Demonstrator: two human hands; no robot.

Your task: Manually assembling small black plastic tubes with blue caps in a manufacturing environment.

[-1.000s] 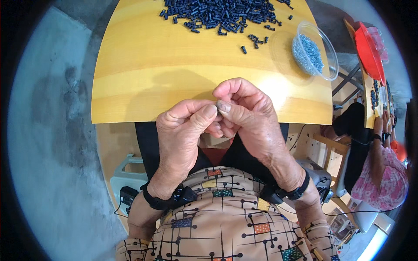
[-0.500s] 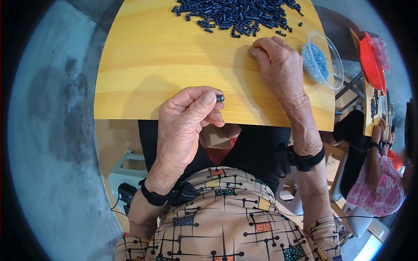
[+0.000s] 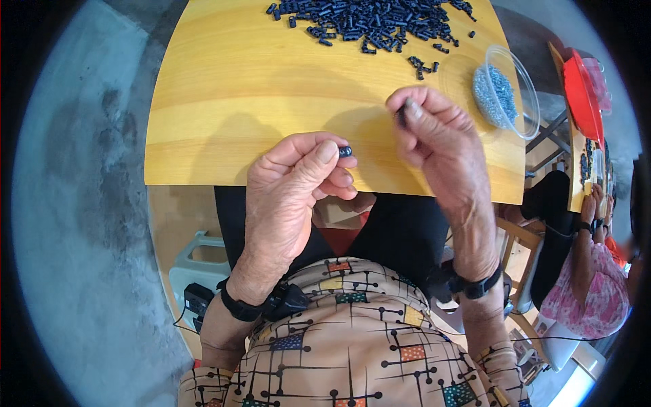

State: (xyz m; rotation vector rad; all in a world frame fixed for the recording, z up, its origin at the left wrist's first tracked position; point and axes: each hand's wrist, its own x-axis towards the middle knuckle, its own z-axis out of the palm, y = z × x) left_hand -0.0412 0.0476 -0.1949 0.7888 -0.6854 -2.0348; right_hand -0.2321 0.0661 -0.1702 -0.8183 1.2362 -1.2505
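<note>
My left hand (image 3: 285, 190) is closed above the table's near edge, pinching a short black cylindrical part (image 3: 346, 151) between thumb and fingers. To its right my right hand (image 3: 451, 146) is raised and slightly blurred. Its thumb and fingers are closed on a small dark piece (image 3: 401, 117), which looks like another black part. A few black parts (image 3: 423, 68) lie in a small cluster beyond that hand. Farther back spreads a large heap of similar black parts (image 3: 366, 24).
A clear round plastic tub (image 3: 537, 115) with many tiny silvery pieces (image 3: 494, 95) stands tilted at the right of the yellow wooden table (image 3: 224, 88). A pale stool (image 3: 186, 278) is at lower left. At far right another person (image 3: 586, 292) sits by a table with a red basin (image 3: 582, 98).
My right hand has drawn back from the far side toward my left hand, now with a dark piece in its fingers. The small cluster it covered shows. My left hand has barely moved.
</note>
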